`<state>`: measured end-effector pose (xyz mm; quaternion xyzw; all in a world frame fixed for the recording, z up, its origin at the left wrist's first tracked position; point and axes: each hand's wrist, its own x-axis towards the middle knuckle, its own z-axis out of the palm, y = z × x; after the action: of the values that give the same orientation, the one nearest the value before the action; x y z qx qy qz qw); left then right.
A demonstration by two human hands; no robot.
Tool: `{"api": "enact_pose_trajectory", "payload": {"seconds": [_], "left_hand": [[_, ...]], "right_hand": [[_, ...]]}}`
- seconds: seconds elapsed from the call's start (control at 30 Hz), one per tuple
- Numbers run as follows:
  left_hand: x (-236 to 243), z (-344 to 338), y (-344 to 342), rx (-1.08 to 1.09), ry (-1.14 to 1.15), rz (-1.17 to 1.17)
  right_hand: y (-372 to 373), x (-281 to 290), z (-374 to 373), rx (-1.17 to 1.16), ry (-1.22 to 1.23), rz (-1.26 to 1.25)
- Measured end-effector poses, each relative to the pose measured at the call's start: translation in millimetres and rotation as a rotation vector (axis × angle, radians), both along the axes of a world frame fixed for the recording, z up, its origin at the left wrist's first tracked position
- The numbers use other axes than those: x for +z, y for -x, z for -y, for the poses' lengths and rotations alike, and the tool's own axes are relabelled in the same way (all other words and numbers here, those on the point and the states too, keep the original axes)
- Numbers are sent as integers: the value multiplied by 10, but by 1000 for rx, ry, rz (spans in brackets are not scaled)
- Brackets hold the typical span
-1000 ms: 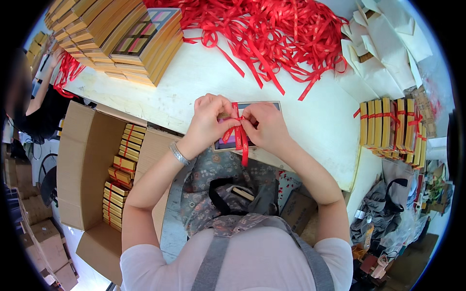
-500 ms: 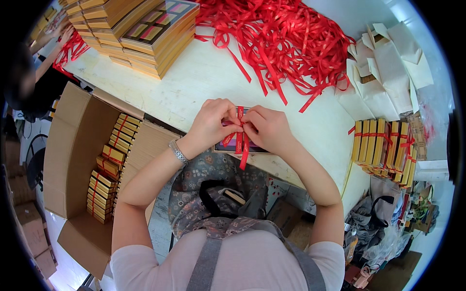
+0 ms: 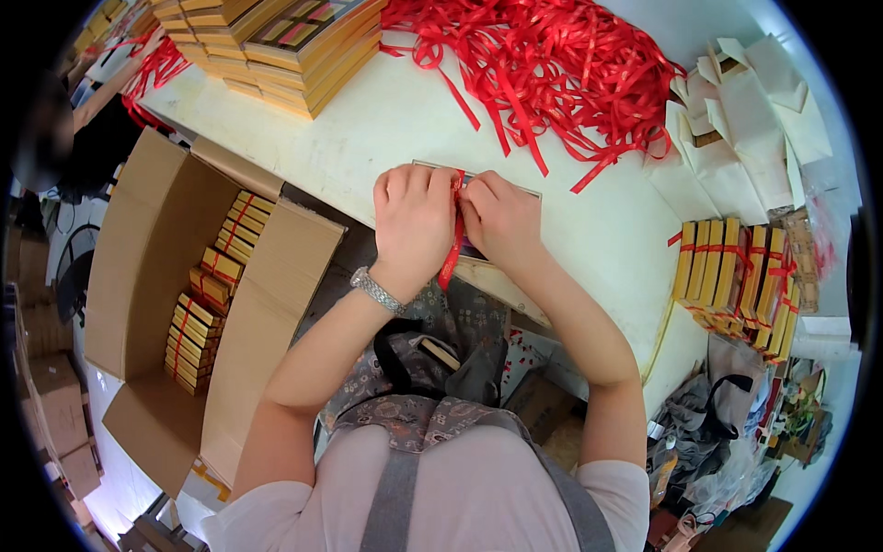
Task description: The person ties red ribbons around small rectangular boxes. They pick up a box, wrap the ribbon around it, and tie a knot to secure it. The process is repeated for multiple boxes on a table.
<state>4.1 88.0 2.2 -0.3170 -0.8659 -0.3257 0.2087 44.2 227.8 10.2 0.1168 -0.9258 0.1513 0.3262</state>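
A flat box (image 3: 528, 194) lies at the near edge of the white table, mostly covered by my hands. A red ribbon (image 3: 452, 253) runs over its middle, one tail hanging toward me. My left hand (image 3: 411, 216), with a metal watch on its wrist, has its fingers curled closed on the ribbon from the left. From the right, my right hand (image 3: 499, 216) pinches the same ribbon, its knuckles close to the left hand's. The spot where the ribbon strands cross is hidden behind my fingers.
Red ribbons (image 3: 552, 74) heap at the back. Stacked gold-edged boxes (image 3: 317, 78) stand back left, white paper bags (image 3: 727, 138) back right. Ribbon-tied boxes (image 3: 727, 262) line the right edge. An open carton (image 3: 267, 340) at left holds tied boxes (image 3: 193, 345). Another person's arm (image 3: 101, 97) shows far left.
My left hand has turned so its back faces up and its fingers fold over the ribbon. Both hands and the box sit slightly higher in view, and the view itself has shifted a little.
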Motion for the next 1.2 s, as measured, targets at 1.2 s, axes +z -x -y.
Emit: {"api": "enact_pose_trajectory", "payload": {"seconds": [1.2], "left_hand": [[6, 1, -24, 62, -53, 170]], "right_hand": [[-96, -141, 61, -186, 463, 96]]}}
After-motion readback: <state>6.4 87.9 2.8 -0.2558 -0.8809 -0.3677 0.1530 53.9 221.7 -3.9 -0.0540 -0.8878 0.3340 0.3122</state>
